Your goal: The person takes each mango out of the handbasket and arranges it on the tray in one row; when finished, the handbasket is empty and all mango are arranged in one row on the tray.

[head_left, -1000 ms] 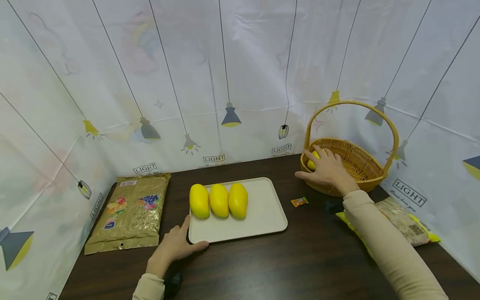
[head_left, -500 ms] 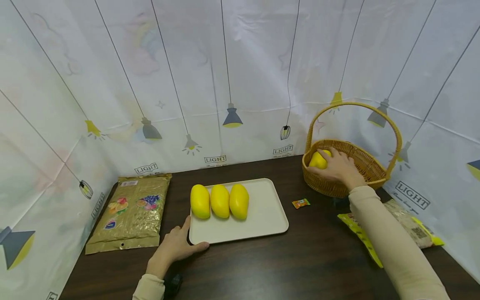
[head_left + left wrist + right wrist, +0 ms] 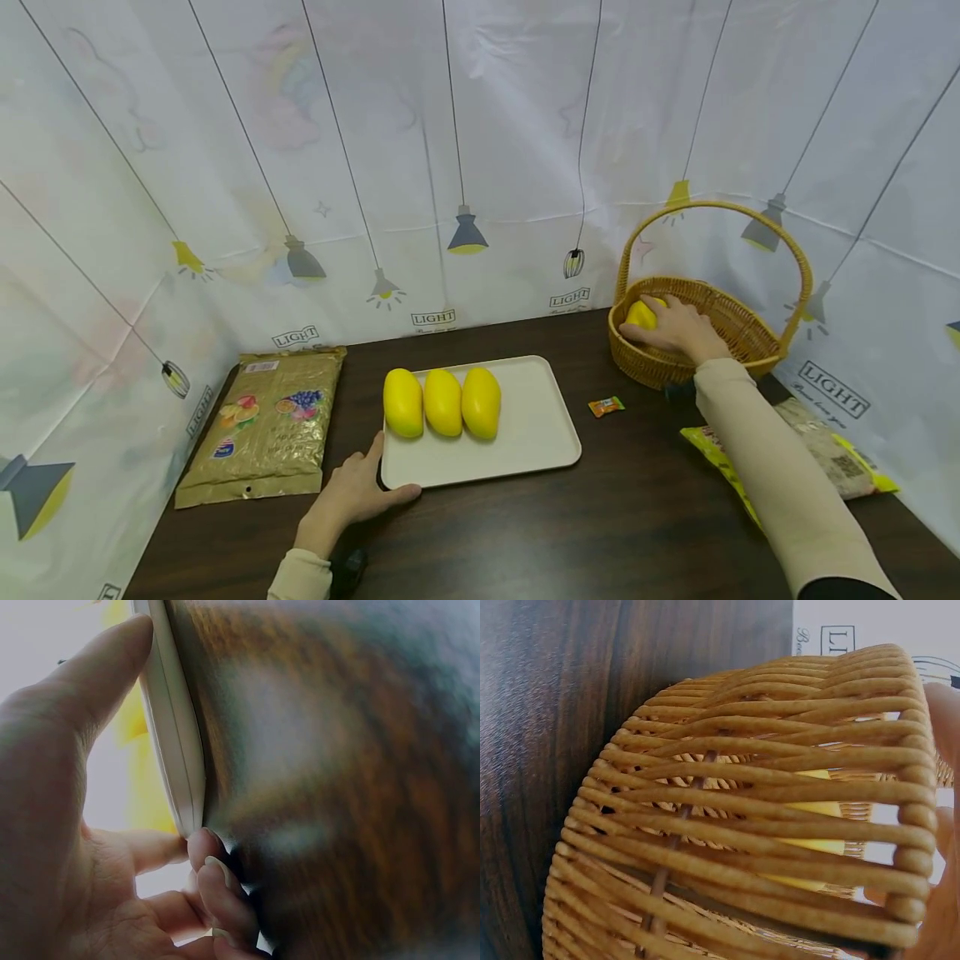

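My left hand (image 3: 352, 487) holds the near-left corner of a white rectangular tray (image 3: 525, 446). In the left wrist view its thumb lies on the tray's rim (image 3: 171, 727), with curled fingertips by the corner. Three yellow mangoes (image 3: 442, 402) lie side by side on the tray's left half. Over at the right, my right hand (image 3: 678, 325) reaches into a handled wicker basket (image 3: 652, 367) and holds a yellow mango (image 3: 642, 315) by its left wall. The right wrist view shows mostly woven wall (image 3: 765, 795), with bits of yellow behind the gaps.
A gold fruit candy bag (image 3: 270, 425) lies left of the tray. A small wrapped candy (image 3: 606, 406) sits between tray and basket. Beneath the right forearm lies a yellow-edged packet (image 3: 832, 454). A printed curtain (image 3: 510, 150) closes off the table's back.
My right hand's spread fingers have drawn in around the mango, and hand and mango have shifted slightly rightward inside the basket. The left hand stays at the tray corner.
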Motion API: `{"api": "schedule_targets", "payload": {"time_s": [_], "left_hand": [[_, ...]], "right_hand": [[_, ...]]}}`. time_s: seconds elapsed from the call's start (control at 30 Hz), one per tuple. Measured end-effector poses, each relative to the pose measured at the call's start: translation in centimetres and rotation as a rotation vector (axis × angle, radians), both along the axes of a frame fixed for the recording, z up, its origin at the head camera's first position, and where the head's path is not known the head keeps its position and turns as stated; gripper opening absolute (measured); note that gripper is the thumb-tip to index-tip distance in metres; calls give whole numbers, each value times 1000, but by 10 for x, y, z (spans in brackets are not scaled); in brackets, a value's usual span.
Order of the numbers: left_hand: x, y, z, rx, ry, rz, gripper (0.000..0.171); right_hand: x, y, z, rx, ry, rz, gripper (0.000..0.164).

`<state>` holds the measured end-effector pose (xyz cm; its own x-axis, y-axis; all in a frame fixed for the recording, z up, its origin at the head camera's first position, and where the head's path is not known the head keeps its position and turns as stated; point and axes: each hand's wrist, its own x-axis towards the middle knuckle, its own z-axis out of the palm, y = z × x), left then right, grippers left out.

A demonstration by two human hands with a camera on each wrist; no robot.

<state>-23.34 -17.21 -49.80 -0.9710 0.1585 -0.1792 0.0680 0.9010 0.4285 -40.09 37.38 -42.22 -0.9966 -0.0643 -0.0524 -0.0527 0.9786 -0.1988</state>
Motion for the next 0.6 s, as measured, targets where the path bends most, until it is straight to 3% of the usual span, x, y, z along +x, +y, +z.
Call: {"api": "schedule_targets", "payload": {"time_s": [0.6], "left_hand": [[0,0,1,-12,-9,3,117]], "right_hand": [[-15,7,-9,-39,-123,13,98]]}}
